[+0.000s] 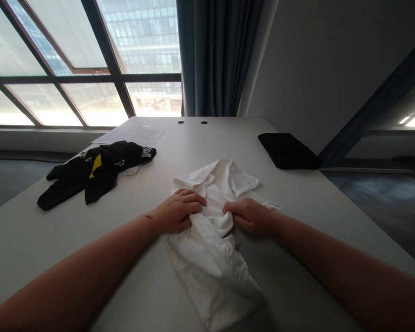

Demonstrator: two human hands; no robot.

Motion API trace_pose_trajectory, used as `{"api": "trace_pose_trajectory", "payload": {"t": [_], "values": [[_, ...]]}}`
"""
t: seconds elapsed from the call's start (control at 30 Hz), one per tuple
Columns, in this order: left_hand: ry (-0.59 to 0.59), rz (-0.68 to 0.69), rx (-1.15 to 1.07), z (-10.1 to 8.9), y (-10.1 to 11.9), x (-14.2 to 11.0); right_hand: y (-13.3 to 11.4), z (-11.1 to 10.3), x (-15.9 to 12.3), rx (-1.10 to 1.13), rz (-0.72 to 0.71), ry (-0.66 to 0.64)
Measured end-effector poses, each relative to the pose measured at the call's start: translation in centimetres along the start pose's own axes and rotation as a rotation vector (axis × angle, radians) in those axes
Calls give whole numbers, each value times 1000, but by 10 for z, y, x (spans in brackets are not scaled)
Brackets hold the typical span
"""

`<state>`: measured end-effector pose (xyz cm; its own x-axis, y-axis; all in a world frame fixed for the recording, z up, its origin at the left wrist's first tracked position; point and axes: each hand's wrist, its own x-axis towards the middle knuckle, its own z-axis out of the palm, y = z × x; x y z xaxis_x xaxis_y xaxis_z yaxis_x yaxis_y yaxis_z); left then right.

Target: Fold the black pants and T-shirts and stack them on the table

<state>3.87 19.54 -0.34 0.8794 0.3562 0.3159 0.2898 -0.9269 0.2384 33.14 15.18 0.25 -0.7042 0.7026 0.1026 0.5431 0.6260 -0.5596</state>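
- I observe two bare hands working over one white garment on a pale worktop point(210, 143).
- White garment point(216, 249): I find it at the near middle of the worktop, rumpled, running from a collar-like part at its far end to a wide loose part at the near edge of the view. A sleeve-like flap spreads to the far right.
- Left hand point(180, 210): I record it palm down on the left side of the garment, fingers together and partly curled over the cloth. I cannot tell whether it pinches the fabric or only presses on it.
- Right hand point(251, 216): I record it closed, thumb against the curled fingers, with a bunched fold of the garment's right side in its grip. A narrow gap separates the two hands.
- Black clothing point(105, 177): I note it heaped at the far left of the hands, with a yellow patch point(96, 166) and pale markings.
- Paper sheets point(138, 135): I note these flat on the far left, just beyond the black clothing.
- Black folded item point(288, 151): I note it flat at the far right edge of the worktop, well apart from the garment; its material is too dark to tell.
- Background: I see windows point(145, 37) at far left and a blue curtain point(217, 60) at far middle.
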Motion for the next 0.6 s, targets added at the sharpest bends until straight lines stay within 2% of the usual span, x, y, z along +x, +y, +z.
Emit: {"api": "trace_pose_trajectory", "payload": {"t": [0.13, 0.23, 0.33, 0.4, 0.6], "values": [[-20, -36, 29, -14, -20, -10, 12, -19, 2, -65, 56, -120], [-64, -113, 136, -31, -44, -25, 20, -38, -5, -57, 186, -211], [-19, -241, 201, -44, -70, -41, 33, -54, -13, 39, 370, -167], [2, -291, 176, -48, -82, -47, 42, -60, -16, 86, 437, -108], [24, -342, 195, -44, -89, -54, 55, -58, -13, 48, 554, -100]]}}
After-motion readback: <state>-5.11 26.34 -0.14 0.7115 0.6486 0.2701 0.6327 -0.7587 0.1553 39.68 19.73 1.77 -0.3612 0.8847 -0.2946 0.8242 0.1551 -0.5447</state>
